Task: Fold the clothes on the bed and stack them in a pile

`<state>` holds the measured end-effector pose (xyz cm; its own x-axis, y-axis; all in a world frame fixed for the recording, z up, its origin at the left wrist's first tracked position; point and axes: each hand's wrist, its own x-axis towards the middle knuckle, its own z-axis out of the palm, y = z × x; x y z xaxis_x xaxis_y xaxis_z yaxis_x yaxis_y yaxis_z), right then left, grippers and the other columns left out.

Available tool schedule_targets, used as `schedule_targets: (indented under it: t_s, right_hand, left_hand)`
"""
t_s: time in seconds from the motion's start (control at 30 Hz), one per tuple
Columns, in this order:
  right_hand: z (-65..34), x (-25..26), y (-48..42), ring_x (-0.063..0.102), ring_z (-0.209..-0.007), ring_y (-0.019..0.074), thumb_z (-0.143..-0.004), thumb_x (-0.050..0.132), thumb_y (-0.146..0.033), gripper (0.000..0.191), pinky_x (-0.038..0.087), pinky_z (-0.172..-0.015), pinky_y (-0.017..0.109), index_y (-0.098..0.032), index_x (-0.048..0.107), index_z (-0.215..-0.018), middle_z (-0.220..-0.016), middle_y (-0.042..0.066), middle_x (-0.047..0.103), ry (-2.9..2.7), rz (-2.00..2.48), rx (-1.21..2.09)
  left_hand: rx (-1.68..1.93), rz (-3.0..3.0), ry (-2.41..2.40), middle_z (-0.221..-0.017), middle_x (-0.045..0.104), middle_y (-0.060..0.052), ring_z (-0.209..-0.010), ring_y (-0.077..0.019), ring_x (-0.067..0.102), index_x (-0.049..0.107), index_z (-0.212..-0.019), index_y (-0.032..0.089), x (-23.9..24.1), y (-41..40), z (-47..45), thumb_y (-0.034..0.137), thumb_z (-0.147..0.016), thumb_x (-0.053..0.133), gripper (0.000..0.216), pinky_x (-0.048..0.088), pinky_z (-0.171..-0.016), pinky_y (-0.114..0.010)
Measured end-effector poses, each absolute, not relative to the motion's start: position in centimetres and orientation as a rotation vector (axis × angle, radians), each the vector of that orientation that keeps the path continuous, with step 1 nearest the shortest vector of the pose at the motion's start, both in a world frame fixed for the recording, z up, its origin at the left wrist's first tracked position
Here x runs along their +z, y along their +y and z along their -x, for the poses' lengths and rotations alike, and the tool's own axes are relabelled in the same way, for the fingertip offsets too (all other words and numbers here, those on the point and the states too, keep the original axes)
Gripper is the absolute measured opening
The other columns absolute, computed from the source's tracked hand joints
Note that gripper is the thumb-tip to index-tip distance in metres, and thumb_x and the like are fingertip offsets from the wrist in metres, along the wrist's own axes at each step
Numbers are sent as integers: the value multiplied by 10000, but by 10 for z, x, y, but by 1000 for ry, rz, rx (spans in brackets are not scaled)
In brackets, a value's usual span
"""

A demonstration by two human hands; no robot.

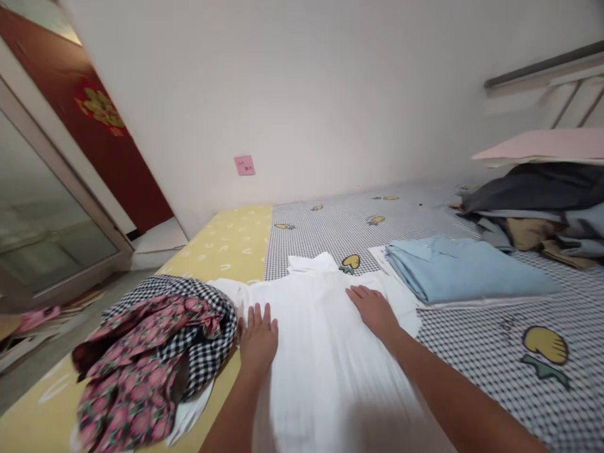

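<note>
A white shirt [316,340] lies spread out on the bed in front of me, its collar end pointing away. My left hand [258,336] rests flat on the shirt's left edge, fingers stretched toward the wall. On the upper right part of the shirt lies my right hand [372,308], palm down with fingers extended. Neither hand grips the cloth. Close to my left hand is a heap with a pink floral garment [141,371] and a black-and-white checked cloth [207,327]. A folded light blue shirt [467,270] lies to the right, on top of something white.
Checked bedding [325,226] with pineapple prints joins a yellow strip [236,239] at the left. More clothes [547,201] are piled at the far right, beneath a pink flat item [547,145]. Behind the bed stands a white wall [330,94] with a pink note [244,165].
</note>
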<state>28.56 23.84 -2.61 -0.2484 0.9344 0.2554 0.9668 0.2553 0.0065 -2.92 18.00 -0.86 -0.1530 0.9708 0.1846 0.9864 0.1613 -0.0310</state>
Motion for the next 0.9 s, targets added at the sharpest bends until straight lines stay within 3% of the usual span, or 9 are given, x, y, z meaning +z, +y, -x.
schedule_targets:
  t_s: [0.13,0.33,0.53,0.73,0.9]
  right_hand:
    - [-294,-31,200,390,-1433,303,-973,272,-128,558,304,-1131,552,-248,486,-1474,-1560,49,455,-2270,1903,-233]
    - [-309,-39,136,314,-1481,289,-1021,310,-358,499,230,-1174,563,-323,434,-1503,-1600,5,391,-2183,2060,-182]
    - [-317,-35,79,274,-1496,291,-1025,277,-342,505,201,-1180,592,-323,422,-1508,-1613,17,372,-2101,2094,-109]
    - [-312,-24,39,242,-1513,286,-967,379,-362,520,218,-1179,602,-338,460,-1480,-1613,-3,367,-2112,2119,307]
    - [-316,-42,8,227,-1515,326,-912,426,-333,575,280,-1143,626,-323,462,-1485,-1612,11,363,-2136,2027,258]
  left_hand:
    - [-192,1935,-2275,-1616,322,-108,-1511,-310,253,355,-1530,245,-10,141,26,326,-1007,306,531,247,-1201,-594]
    - [-238,1922,-2317,-1612,332,-94,-1509,-304,265,372,-1521,264,-10,92,23,332,-1004,307,525,245,-1194,-613]
    - [-219,1896,-2388,-1633,277,-84,-1521,-312,225,344,-1533,263,-14,50,18,344,-1008,269,537,208,-1198,-626]
    - [-209,1862,-2325,-1646,233,-88,-1530,-307,196,282,-1548,238,-31,5,4,319,-1008,284,546,178,-1196,-650]
    - [-252,1820,-2362,-1645,225,-76,-1528,-319,197,276,-1541,261,-36,-10,-2,280,-998,306,544,214,-1164,-697]
